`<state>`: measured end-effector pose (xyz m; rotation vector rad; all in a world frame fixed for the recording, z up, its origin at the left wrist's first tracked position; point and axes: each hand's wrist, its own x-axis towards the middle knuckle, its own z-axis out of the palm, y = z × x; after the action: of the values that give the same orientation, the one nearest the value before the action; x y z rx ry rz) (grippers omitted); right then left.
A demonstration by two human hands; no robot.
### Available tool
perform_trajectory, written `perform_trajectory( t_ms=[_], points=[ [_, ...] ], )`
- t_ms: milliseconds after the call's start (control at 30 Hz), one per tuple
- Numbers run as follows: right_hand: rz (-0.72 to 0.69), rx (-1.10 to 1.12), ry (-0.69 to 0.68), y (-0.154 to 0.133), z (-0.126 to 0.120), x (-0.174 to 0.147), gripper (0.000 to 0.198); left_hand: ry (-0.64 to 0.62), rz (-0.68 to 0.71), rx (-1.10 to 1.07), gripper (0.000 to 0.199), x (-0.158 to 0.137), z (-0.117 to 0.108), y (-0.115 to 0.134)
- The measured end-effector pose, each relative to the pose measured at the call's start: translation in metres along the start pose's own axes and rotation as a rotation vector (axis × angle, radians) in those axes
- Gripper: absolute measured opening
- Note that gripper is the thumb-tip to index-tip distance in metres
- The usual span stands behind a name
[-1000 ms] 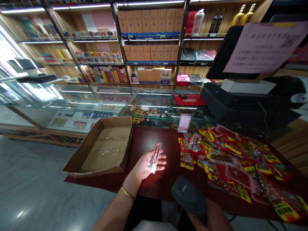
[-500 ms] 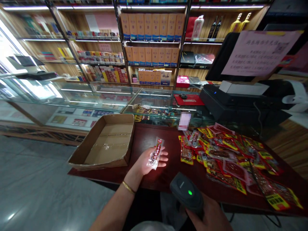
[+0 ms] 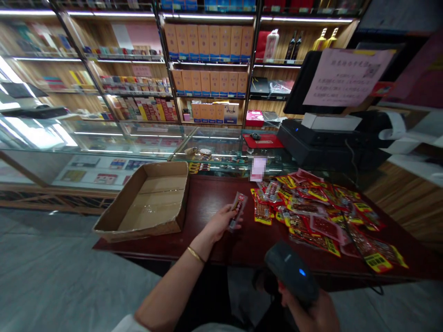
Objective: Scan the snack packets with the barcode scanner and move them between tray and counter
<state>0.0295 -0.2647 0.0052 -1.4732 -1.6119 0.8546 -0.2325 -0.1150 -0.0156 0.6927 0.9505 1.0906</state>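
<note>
My left hand (image 3: 221, 222) grips a small packaged snack (image 3: 238, 211) in clear and dark red wrapping, above the dark red tabletop (image 3: 204, 198). Its thumb lies across the packet and the fingers are behind it. In my right hand (image 3: 309, 306) is a black barcode scanner (image 3: 290, 272), held by its handle, with a blue light lit on top. The scanner's head points toward the table's front edge. To the right of the left hand lies a loose heap of red and yellow snack packets (image 3: 308, 210).
An open cardboard box (image 3: 148, 200) stands on the table's left side. Behind are glass display counters (image 3: 145, 138), a mouse on a red mat (image 3: 266, 140), and a monitor with a pink paper sheet (image 3: 346, 78). A black cable (image 3: 358, 246) crosses the packets.
My left hand has turned the packet and moved slightly right, its thumb now over it. The scanner has shifted right, away from the packet, and its light went from green to blue.
</note>
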Motion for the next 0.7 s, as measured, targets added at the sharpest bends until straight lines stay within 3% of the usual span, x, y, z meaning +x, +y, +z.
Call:
perform_trajectory(
  t_ms=[100,200,333,467,567,700],
  points=[
    [0.081,0.064,0.077,0.011,0.007,-0.005,0.058,-0.025,-0.002,0.099,0.017,0.041,0.035,-0.012],
    [0.084,0.145,0.090,0.015,0.013,-0.001,0.055,-0.055,0.007,0.179,0.017,0.075,0.069,-0.017],
    [0.138,0.404,0.205,0.007,0.028,0.013,0.055,-0.066,0.044,0.333,0.019,0.085,0.083,-0.015],
    [0.104,0.580,0.226,-0.007,0.047,0.035,0.053,-0.071,0.141,0.419,0.028,0.055,0.067,-0.006],
    [0.040,0.611,0.286,-0.013,0.062,0.054,0.051,-0.007,0.277,0.327,0.037,0.012,0.049,-0.003],
    [-0.011,0.593,0.286,-0.019,0.093,0.064,0.064,-0.228,0.261,0.137,0.068,-0.061,0.030,-0.022]
  ],
)
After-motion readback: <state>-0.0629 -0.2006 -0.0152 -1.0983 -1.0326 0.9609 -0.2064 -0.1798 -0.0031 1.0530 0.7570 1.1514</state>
